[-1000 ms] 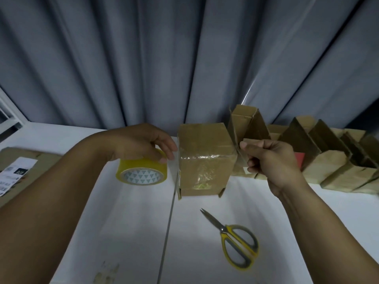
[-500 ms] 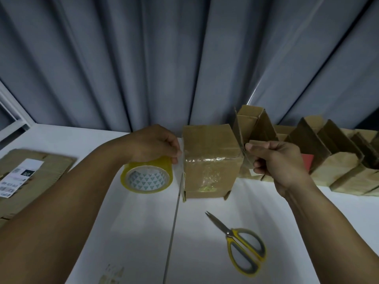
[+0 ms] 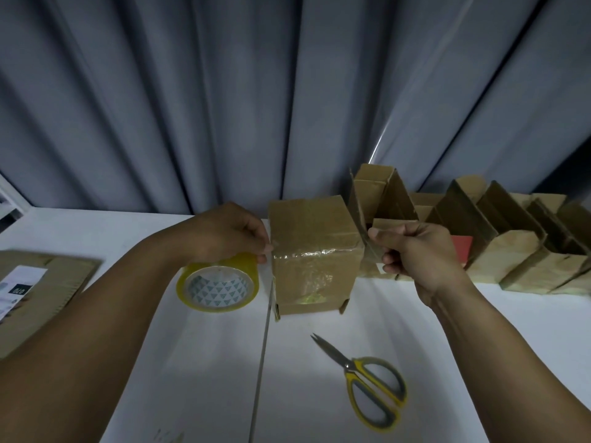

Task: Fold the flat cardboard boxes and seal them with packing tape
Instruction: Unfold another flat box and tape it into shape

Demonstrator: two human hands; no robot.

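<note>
box (image 3: 313,276) 12 o'clock, strip (image 3: 315,252) across it, uncut | left hand (image 3: 224,235) grips tape roll (image 3: 217,284) | right hand (image 3: 415,254) pinches strip's end, seemingly | flat cardboard (image 3: 60,282) 9 o'clock — to fold

The white table (image 3: 447,340) bears a taped box (image 3: 315,276), upright; scissors (image 3: 367,388) (yellow-handled) lie just in front of it, folded boxes (image 3: 511,260) line up to its right, and flat cardboard (image 3: 54,292) lies well to its left.
</note>
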